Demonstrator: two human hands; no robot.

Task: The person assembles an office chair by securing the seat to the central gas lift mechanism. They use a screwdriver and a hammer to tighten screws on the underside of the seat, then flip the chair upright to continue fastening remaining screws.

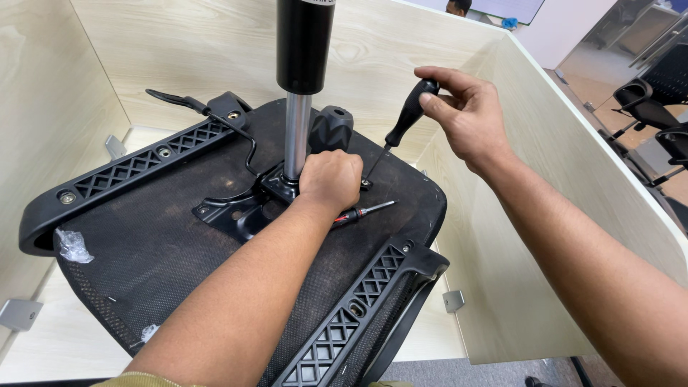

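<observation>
Black-handled screwdriver (405, 118) tilted in right hand (466, 115); left hand (330, 179) fisted.

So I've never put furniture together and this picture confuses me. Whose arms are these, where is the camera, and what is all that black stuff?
The camera sits on the person's head and looks down, so the two bare arms are their own. In front of them an office chair seat lies upside down inside a light wooden partitioned desk. Two black plastic armrest brackets run along its sides. In the middle is a black metal mechanism plate, with a shiny gas lift column standing up from it and a thin lever poking out. The left hand rests as a fist on the plate beside the column. The right hand holds a black-handled screwdriver, its tip down at the plate's edge. A second, slimmer screwdriver lies loose on the seat.
</observation>
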